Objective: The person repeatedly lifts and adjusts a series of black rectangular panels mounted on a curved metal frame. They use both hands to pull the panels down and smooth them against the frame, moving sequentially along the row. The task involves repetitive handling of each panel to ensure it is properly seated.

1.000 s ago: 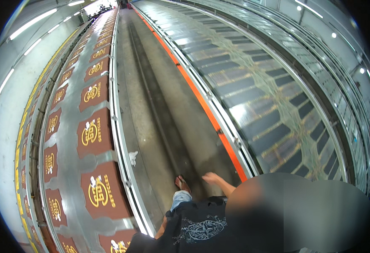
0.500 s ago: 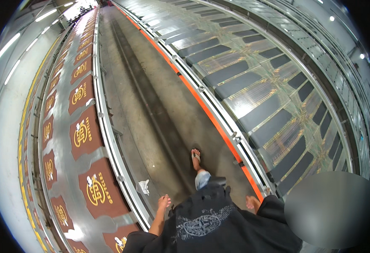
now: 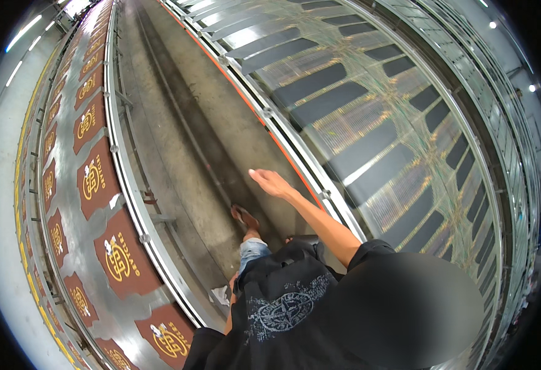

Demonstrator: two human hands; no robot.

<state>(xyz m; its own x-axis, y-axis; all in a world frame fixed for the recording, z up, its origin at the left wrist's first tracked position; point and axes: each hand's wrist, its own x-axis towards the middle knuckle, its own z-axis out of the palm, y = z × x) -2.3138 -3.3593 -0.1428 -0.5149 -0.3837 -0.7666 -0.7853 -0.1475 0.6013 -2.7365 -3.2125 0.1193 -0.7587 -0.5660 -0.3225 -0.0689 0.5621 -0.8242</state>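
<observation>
My right hand [image 3: 271, 184] is stretched forward over the aisle floor, near the orange-edged rail of the right-hand table. Its fingers are loosely extended and hold nothing that I can make out; a pale spot shows at one fingertip. Low at my left side, my left hand [image 3: 233, 281] is mostly hidden by my black T-shirt [image 3: 286, 308], so its fingers cannot be read. Neither hand touches a table. To my left, brown fabric pieces [image 3: 122, 253] with yellow and white prints lie in rows on a long table [image 3: 91, 225].
On the right, a long table [image 3: 344, 132] carries dark grey fabric pieces [image 3: 375, 169] in rows. Metal rails [image 3: 145, 238] edge both tables. A concrete aisle [image 3: 184, 132] with a dark worn strip runs between them. A crumpled white scrap [image 3: 221, 295] lies beside the left table.
My right hand has swung forward and left, out over the aisle. My left hand has dropped back beside my shirt. I have moved forward along the aisle, and the view has shifted.
</observation>
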